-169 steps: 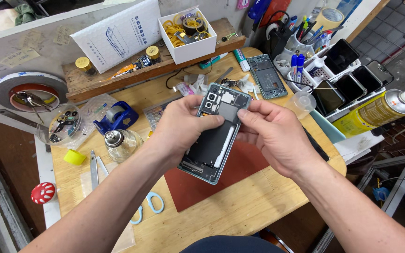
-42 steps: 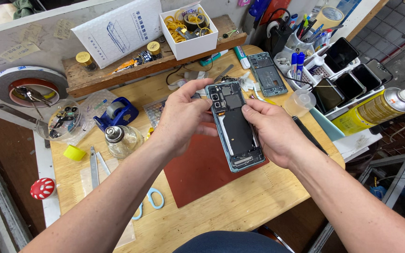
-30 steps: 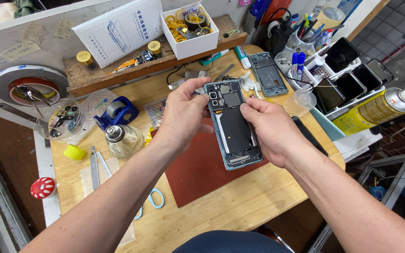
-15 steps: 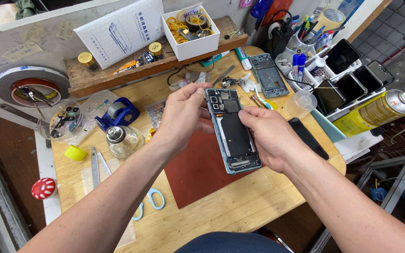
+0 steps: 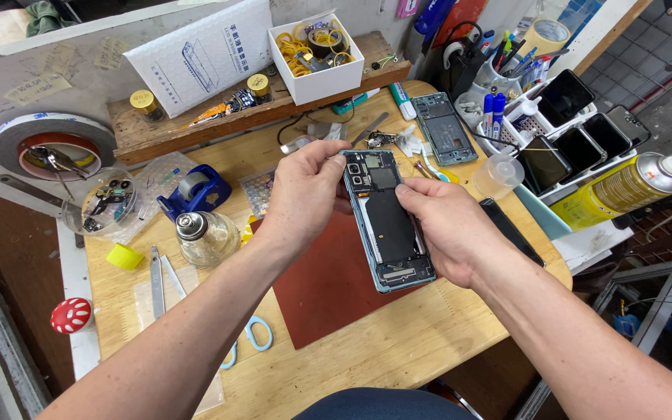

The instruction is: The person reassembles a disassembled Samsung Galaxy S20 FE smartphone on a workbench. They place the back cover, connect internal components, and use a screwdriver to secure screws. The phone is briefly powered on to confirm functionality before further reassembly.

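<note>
Phone [image 5: 389,222], back cover off and its insides facing up, is held over the red mat [image 5: 328,288] on the desk [image 5: 398,350], tilted toward the eyes so the boards show. Left hand [image 5: 305,194] pinches the top corner by the camera, fingers closed on the frame, while right hand [image 5: 449,229] cups the right edge with its thumb on the inner plate. The right fingers under the phone are hidden, and the small parts inside are too fine to tell.

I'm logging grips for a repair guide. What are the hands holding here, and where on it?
An opened phone, back cover off. The left hand grips its upper left edge near the cameras; the right hand holds its right edge, thumb on the internals.
</note>
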